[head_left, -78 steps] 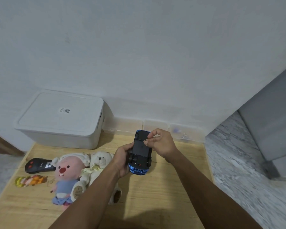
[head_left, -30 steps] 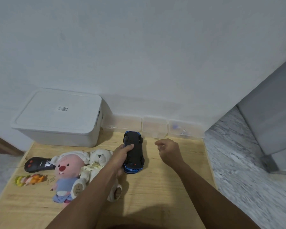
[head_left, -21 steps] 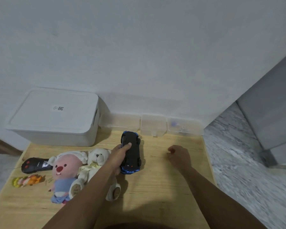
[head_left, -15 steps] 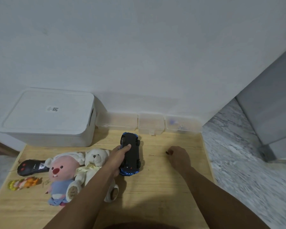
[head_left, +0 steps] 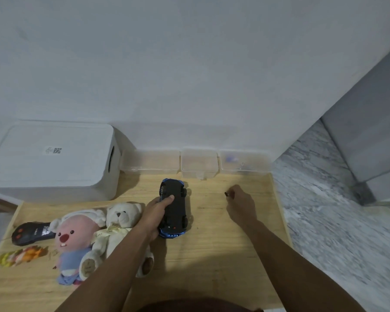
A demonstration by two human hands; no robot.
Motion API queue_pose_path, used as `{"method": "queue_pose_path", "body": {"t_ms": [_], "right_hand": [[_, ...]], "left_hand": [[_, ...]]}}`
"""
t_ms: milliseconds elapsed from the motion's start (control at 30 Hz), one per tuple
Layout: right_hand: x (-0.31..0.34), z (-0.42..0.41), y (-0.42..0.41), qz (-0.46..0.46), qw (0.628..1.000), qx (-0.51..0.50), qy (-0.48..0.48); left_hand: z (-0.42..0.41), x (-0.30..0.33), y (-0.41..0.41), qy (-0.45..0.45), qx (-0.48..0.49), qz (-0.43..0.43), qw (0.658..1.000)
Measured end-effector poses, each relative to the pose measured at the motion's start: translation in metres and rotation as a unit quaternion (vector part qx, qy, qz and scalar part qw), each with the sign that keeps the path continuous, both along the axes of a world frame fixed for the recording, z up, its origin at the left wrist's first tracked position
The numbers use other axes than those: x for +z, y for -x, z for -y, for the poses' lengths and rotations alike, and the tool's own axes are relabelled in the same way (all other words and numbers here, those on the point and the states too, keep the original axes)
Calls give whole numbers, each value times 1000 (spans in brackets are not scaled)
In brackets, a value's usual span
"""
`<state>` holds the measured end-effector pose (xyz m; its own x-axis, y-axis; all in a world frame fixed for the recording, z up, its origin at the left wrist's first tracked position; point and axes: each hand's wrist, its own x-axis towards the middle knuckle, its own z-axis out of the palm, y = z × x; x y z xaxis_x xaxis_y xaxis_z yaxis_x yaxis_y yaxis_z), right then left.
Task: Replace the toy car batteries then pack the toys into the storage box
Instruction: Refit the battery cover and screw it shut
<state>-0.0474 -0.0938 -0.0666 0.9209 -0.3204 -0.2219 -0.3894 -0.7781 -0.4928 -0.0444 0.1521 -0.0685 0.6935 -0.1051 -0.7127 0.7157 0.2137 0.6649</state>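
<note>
Both hands' grip closed, apart.

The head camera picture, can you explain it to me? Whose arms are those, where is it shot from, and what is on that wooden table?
There is no machine here. A camera worn on a person's head looks down at their own arms. The left hand holds an upside-down blue toy car on the wooden table. The right hand pinches a small dark piece, too small to identify. Left of the car lie a white teddy bear, a pink plush, a black remote control and a small colourful toy. A closed white storage box and clear containers stand against the wall.
</note>
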Motion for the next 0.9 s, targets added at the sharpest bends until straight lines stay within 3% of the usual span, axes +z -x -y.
{"method": "queue_pose_path", "body": {"t_ms": [200, 433, 600, 900], "right_hand": [[-1, -9, 9, 36, 996, 50, -71], [-8, -35, 38, -39, 980, 183, -66], [-14, -41, 45, -53, 976, 200, -64], [-13, -50, 54, 12, 958, 283, 52]], "left_hand": [[2, -2, 1, -23, -9, 1, 1000], [5, -3, 3, -54, -7, 10, 998], [4, -2, 7, -36, 10, -8, 999], [0, 6, 11, -7, -2, -21, 1000]]}}
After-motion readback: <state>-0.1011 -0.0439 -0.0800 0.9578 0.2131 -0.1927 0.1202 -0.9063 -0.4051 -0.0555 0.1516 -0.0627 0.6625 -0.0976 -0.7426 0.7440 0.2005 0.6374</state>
